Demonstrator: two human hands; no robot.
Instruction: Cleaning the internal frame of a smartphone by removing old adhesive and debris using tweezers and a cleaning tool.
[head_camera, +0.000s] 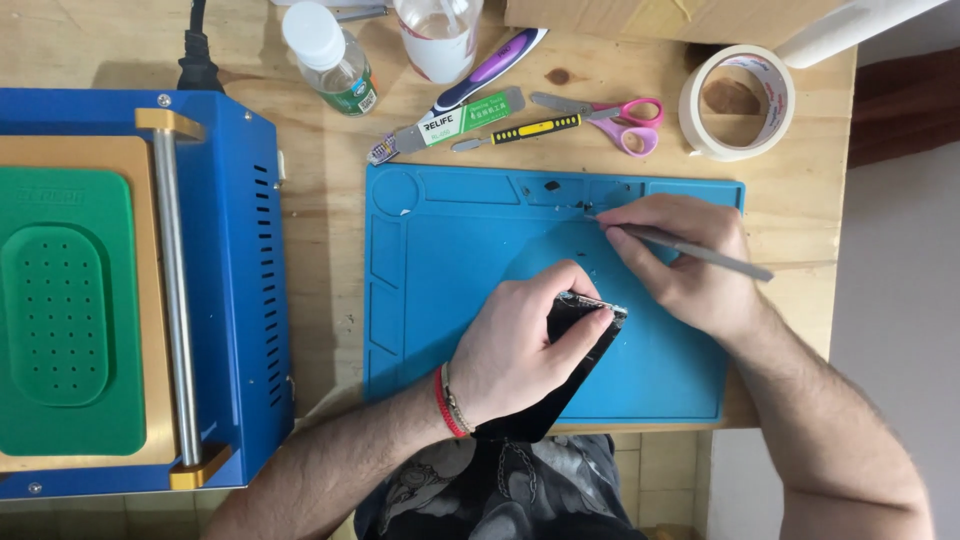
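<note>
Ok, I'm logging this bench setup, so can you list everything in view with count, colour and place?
mat: 1, blue, centre of the wooden table
machine: 1, blue with a green pad, left
phone: 1, black, tilted over the mat's near edge
metal tool: 1, grey, tip on the mat's far part
scissors: 1, pink, behind the mat
screwdriver: 1, black and yellow, beside the scissors
scraper: 1, green label, behind the mat
purple tool: 1, purple and white, far edge
tape roll: 1, cream, far right
bottle: 1, clear with white cap, far left of centre
cup: 1, clear, far edge
box: 1, cardboard, far edge
left hand: grips the phone
right hand: holds the metal tool
</note>
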